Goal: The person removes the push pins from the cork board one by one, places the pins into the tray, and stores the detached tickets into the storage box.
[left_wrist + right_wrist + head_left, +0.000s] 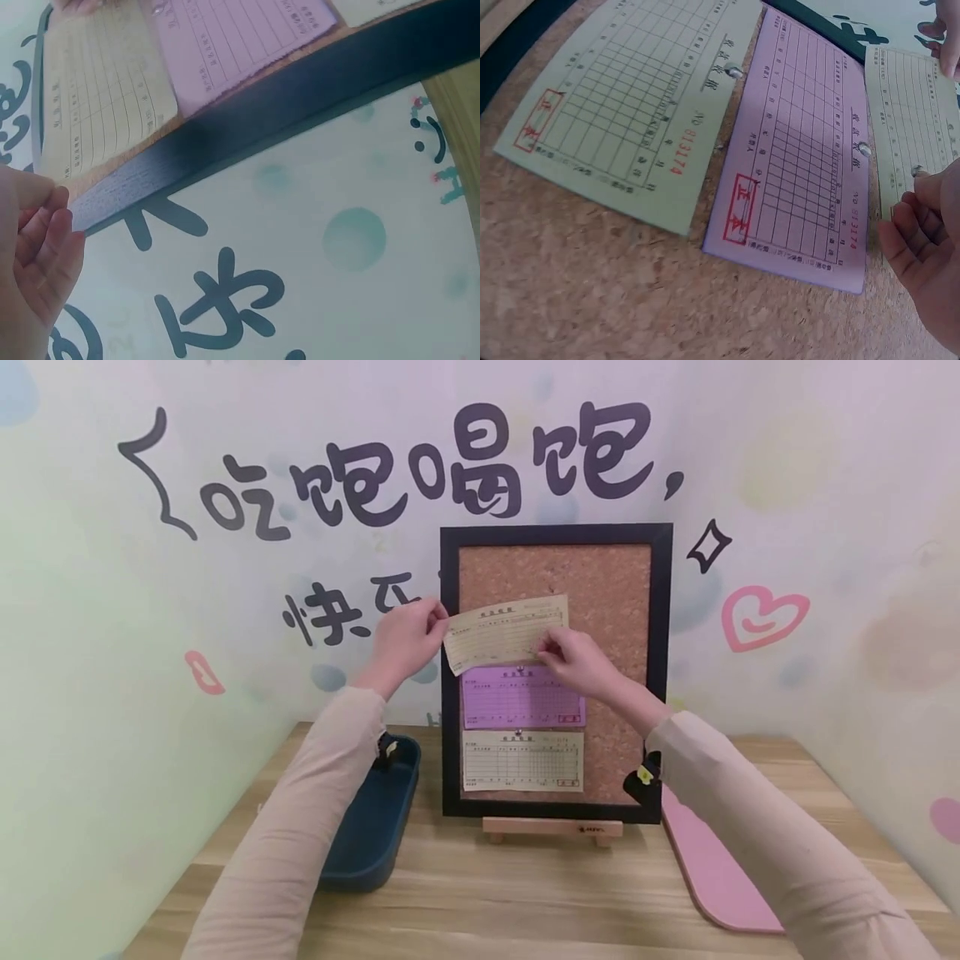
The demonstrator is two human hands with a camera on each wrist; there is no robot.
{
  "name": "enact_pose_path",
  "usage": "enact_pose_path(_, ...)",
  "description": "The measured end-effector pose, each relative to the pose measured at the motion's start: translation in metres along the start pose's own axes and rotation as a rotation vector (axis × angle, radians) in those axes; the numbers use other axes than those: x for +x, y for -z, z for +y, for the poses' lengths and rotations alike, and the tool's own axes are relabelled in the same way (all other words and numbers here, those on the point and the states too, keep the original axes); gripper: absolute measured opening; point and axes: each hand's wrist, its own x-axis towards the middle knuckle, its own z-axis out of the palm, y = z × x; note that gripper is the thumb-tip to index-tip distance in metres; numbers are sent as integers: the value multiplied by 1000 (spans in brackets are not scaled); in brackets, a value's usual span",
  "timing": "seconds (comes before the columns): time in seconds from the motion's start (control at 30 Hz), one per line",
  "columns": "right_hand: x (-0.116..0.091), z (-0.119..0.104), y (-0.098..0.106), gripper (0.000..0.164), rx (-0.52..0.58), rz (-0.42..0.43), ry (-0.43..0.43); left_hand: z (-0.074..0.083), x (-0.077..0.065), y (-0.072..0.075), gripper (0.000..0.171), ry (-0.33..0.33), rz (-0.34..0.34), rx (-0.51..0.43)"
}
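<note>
My left hand (411, 631) pinches the left end of a pale yellow receipt slip (502, 622), which lies tilted across the upper left of a cork board (615, 693). Over the slip's lower right part, my right hand (577, 660) has thumb and fingers drawn together. A silver pushpin (917, 171) shows at its thumb tip in the right wrist view. Directly below, a purple slip (795, 150) hangs from a pushpin (864, 150) at its top edge. Lowest on the board is another yellow slip (630, 97), also held by a pushpin (733, 71).
The board's black frame (658, 610) stands on a small wooden easel (551, 827) near the wall. A dark blue tray (371, 860) is left of it, partly behind my left sleeve. To the right lies a pink board (720, 885), partly under my right sleeve.
</note>
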Motion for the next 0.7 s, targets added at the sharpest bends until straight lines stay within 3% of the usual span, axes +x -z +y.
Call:
enact_pose_path(0.27,-33,8,4,4,6,-57,-27,-12,-28,13,13,47,5,-87)
enact_pose_path(0.5,-63,24,8,5,-30,-69,-30,-17,-55,16,9,-14,46,-116)
enact_pose_path(0.7,-92,35,9,5,-40,-63,-13,-23,-73,18,7,64,104,-214)
